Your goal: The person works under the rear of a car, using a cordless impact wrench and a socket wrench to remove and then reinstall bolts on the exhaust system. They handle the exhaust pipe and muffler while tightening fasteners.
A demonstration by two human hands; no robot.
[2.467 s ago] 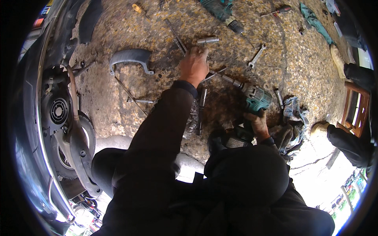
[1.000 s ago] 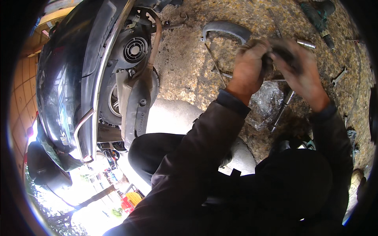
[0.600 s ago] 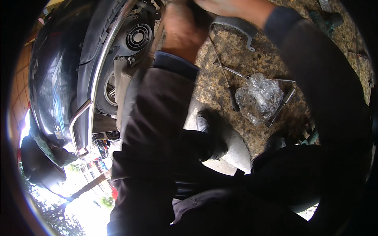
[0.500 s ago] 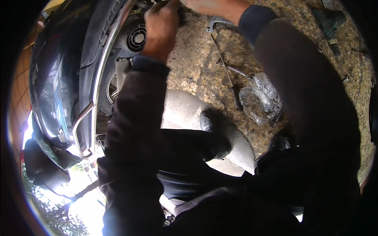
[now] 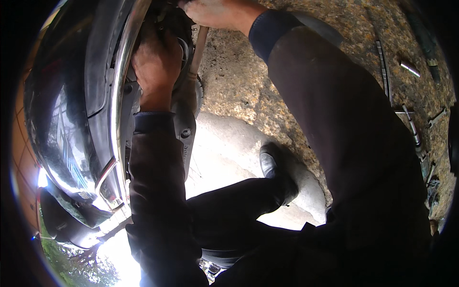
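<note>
A dark scooter [image 5: 64, 124] with a chrome rail [image 5: 118, 91] along its side fills the left. My left hand [image 5: 158, 64] reaches in beside the rail, its fingertips lost in the dark among the engine parts. At the top edge, my right hand [image 5: 217, 12] is closed close to the same parts, with its thumb and fingers drawn together. What it holds, if anything, I cannot make out. A greyish metal tube [image 5: 198, 50] runs down just below the right hand. The black engine casing [image 5: 183, 134] shows beside my left wrist.
Stained concrete ground [image 5: 234, 71] lies right of the scooter. On it, at the far right, are a long thin metal tool [image 5: 383, 67], a shiny socket [image 5: 410, 69], a T-shaped tool [image 5: 412, 126] and a wrench [image 5: 437, 117]. My shoe [image 5: 270, 162] rests on a pale slab [image 5: 229, 138].
My view has shifted, and both hands appear farther left, the left one lower and deeper among the engine parts. The clear plastic bag and the screwdriver have gone out of sight.
</note>
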